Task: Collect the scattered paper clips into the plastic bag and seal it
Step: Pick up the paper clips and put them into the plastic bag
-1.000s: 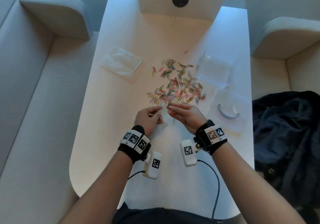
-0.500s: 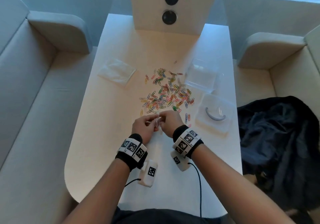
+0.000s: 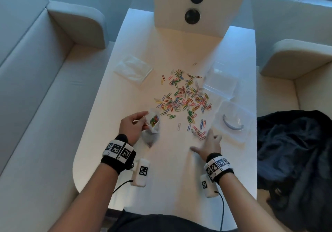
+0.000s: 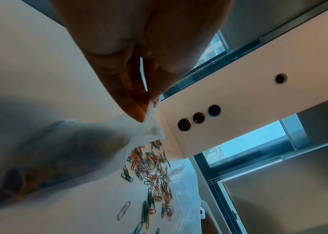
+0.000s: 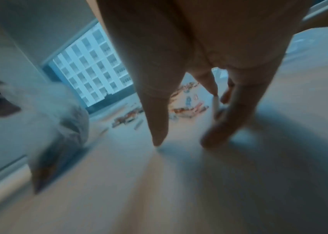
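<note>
We're over the white table now, gathering clips, and most of the work lies ahead. Our left hand pinches the rim of the plastic bag between thumb and fingertips, mouth held wide and facing the pile, a small batch of colored clips already inside. Our right hand is spread flat, fingers straight, holding nothing, a little cluster of paper clips just beyond its fingertips. To do this well, we judge, sweep that cluster together, pinch several at once, and keep the bag's mouth open and close by the fingers.

The count: one table, two hands, one bag in use, three other clear plastic pieces beyond the fingers, and loose clips, too many to count, likely over a hundred.
</note>
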Tool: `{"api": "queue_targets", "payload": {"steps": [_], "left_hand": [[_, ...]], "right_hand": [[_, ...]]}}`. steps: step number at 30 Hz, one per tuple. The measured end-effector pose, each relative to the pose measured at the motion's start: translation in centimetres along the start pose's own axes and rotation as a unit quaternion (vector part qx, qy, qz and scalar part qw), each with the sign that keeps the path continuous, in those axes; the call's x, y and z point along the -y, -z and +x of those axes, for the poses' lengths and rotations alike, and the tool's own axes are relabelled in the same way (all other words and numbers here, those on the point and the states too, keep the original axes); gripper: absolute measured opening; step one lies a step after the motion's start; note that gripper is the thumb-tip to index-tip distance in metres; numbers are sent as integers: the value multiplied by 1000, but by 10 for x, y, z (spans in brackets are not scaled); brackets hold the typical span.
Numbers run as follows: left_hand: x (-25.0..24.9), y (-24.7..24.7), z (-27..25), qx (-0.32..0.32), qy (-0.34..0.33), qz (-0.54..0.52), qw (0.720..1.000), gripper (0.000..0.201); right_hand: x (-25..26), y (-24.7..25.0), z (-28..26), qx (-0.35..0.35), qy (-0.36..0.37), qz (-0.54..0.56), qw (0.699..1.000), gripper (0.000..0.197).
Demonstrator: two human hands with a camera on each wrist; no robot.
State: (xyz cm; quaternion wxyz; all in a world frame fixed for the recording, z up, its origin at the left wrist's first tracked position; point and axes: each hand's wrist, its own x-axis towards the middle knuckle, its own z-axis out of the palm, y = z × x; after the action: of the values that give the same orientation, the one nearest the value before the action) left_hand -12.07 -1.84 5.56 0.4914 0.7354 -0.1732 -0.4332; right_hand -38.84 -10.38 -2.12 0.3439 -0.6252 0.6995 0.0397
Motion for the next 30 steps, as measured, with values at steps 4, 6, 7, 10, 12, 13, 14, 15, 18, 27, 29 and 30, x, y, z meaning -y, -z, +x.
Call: {"api": "queue_targets", "payload": {"steps": [4,6,7,10,12,13,14,15,18,27,29,30], "left_hand": [[3,3,-1,1,5,-3,1000,25],[5,2,0,1,8,3,1000,26],[6,2,0,0,11,7,1000,27],[7,0,1,1,20,11,1000,28],[7,-2,2,2,24,11,1000,27],[7,-2,2,3,25,11,1000,26],[6,-3,2,4,26,11,1000,25],[6,-3,3,5,26,11,1000,25],[8,-5,4,10,33,14,999,27],[9,-22,4,23,35,32,999,23],[11,-25,4,29,33,45,998,23],[11,-27,3,33,31,52,998,23]], "right_hand": [[28,-8,24,-77,24,32,996,113],[48,-8,39,-90,38,32,995,105],[56,-9,45,-95,51,28,994,98],[76,-7,56,-97,85,25,991,73],[82,-7,62,-107,115,32,987,56],[83,-7,64,-109,133,35,984,48],[84,-7,64,-111,149,36,982,40],[85,-7,64,-111,160,36,980,33],[83,-5,65,-100,172,27,980,18],[67,22,58,39,-34,292,955,17],[70,32,46,116,-84,526,838,21],[73,37,37,151,-95,602,779,22]]}}
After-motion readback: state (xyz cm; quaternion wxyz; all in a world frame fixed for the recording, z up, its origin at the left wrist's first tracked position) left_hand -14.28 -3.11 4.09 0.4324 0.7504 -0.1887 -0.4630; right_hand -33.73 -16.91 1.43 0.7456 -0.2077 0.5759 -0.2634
